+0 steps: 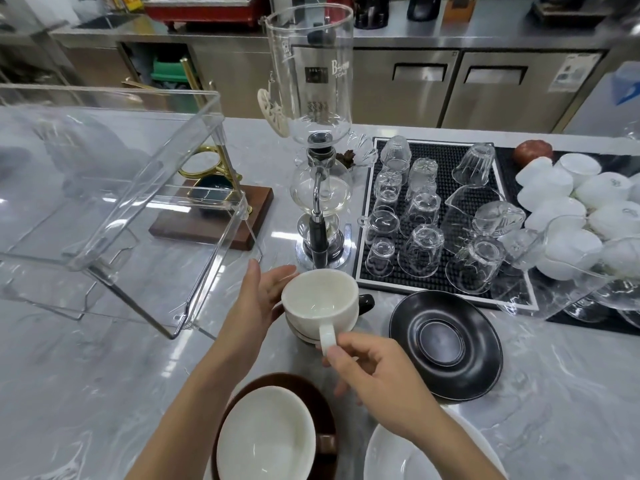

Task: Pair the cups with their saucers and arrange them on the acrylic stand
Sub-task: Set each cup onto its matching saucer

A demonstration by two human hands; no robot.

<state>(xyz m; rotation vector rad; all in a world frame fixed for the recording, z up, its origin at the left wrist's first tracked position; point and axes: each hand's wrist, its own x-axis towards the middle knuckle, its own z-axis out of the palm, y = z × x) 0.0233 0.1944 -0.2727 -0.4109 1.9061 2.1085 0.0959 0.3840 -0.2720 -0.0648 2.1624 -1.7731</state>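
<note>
My right hand (377, 382) pinches the handle of a white cup (320, 299) that sits stacked in another cup, whose black handle (366, 303) pokes out behind. My left hand (258, 299) rests against the stack's left side, fingers apart. An empty black saucer (446, 344) lies to the right. Close to me a brown cup with a white inside (266, 438) stands on a brown saucer (325, 410). A white saucer (384, 455) shows at the bottom right. The clear acrylic stand (114, 202) is on the left, with nothing on it.
A glass siphon coffee maker (320, 143) stands just behind the cups. A black mat (446, 161) with several upturned glasses lies to the right, with piled white cups (575, 209) beyond it. A wooden base with a brass holder (214, 209) sits behind the stand.
</note>
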